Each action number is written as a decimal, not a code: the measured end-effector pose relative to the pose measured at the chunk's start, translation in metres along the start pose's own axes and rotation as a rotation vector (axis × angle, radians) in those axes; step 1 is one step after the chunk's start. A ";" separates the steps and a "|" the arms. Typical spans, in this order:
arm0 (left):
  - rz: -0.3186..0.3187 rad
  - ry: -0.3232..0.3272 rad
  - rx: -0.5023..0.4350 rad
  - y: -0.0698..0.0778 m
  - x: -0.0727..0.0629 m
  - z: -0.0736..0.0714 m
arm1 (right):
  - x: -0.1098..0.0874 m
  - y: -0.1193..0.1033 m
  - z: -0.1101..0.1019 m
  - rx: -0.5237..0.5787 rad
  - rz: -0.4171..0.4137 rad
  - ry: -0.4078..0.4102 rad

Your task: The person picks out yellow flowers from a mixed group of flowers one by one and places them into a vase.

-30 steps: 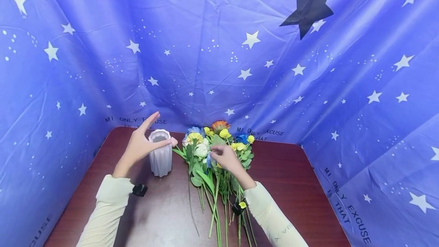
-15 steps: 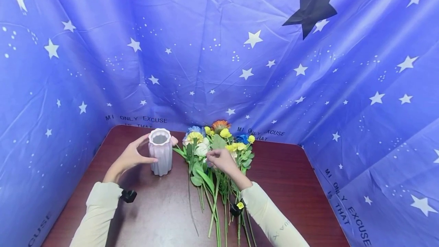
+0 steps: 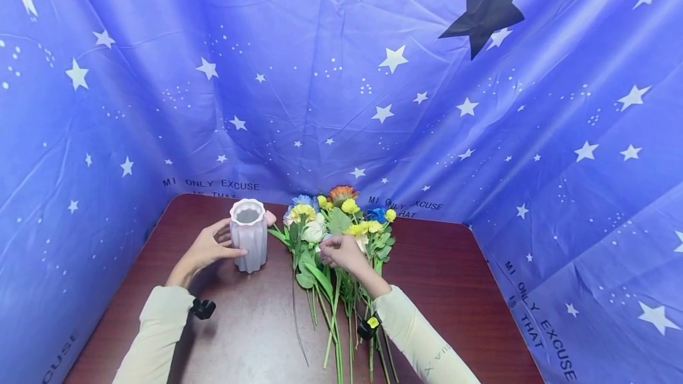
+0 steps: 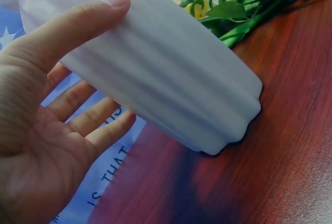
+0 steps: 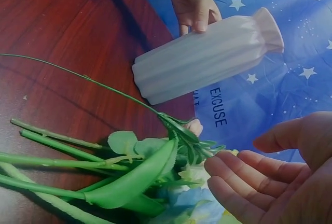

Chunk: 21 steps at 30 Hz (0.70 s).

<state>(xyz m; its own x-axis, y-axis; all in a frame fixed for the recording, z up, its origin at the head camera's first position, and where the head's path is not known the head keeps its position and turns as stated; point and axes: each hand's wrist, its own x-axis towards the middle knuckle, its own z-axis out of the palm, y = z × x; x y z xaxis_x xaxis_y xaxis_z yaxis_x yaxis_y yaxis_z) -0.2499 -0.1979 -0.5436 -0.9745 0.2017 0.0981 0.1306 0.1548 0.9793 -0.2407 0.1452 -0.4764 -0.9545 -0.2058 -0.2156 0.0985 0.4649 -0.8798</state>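
A pale lilac fluted vase [image 3: 249, 245] with a scalloped rim stands upright on the table, left of the flowers. My left hand [image 3: 205, 249] holds its left side, thumb laid along the near face and the other fingers reaching behind, as the left wrist view [image 4: 57, 110] shows. Above the flower pile is my right hand [image 3: 347, 253], fingers loosely bent, with nothing seen in them in the right wrist view. Beneath it lie artificial flowers, among them a white bloom [image 3: 313, 230], an orange bloom [image 3: 342, 194] and several yellow ones, their green stems [image 5: 57, 162] pointing toward me.
The dark red wooden table [image 3: 443, 313] ends at a blue star-printed cloth [image 3: 299, 76] hanging at the back and both sides. A pink tulip bud [image 3: 270, 218] lies close to the vase's right side.
My left hand has come down from above the vase's rim, swung to its left side and closed in on it. My right hand has shifted slightly left and down over the flowers.
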 end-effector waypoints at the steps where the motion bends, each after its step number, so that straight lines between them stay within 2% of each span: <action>1: -0.006 0.003 -0.004 0.000 0.000 0.000 | -0.003 -0.004 0.000 0.000 0.004 -0.004; 9: -0.019 0.003 -0.048 -0.006 -0.001 -0.001 | -0.001 0.005 0.004 0.005 0.003 -0.015; 17: -0.025 0.015 -0.166 -0.024 -0.011 -0.004 | -0.002 0.011 0.011 0.033 0.012 -0.032; 21: -0.042 0.026 -0.171 -0.029 -0.013 -0.003 | -0.004 0.016 0.017 0.048 0.031 -0.040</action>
<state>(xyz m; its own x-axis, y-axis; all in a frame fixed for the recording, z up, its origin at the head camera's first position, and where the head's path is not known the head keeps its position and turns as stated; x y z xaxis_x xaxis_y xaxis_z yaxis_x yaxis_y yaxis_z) -0.2417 -0.2077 -0.5730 -0.9832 0.1730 0.0588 0.0588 -0.0051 0.9983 -0.2311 0.1389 -0.4968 -0.9388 -0.2273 -0.2588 0.1418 0.4297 -0.8917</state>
